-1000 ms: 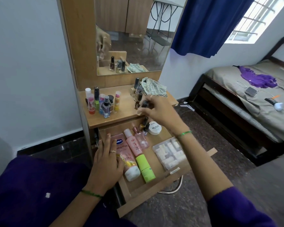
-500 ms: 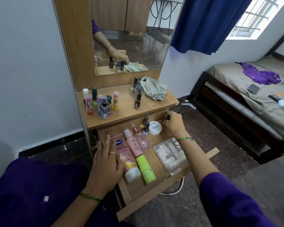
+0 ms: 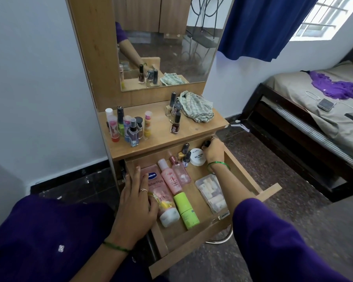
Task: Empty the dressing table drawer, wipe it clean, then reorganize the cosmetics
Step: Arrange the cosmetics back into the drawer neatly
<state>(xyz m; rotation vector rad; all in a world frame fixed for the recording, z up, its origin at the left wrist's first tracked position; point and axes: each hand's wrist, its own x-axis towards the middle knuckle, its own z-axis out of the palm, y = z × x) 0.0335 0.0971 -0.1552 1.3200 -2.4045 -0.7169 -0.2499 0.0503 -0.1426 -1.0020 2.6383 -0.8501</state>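
- The right hand (image 3: 213,150) is pinching a small dark-capped bottle (image 3: 206,143) at the back right corner of the open wooden drawer (image 3: 251,176); setting it down carelessly could be knocking over the upright nail polish bottles (image 3: 184,153) nearby.
- The left hand (image 3: 136,202), fingers spread flat, is resting on the pink lotion tube (image 3: 161,192), possibly pushing it against the lime-green stick (image 3: 185,210).
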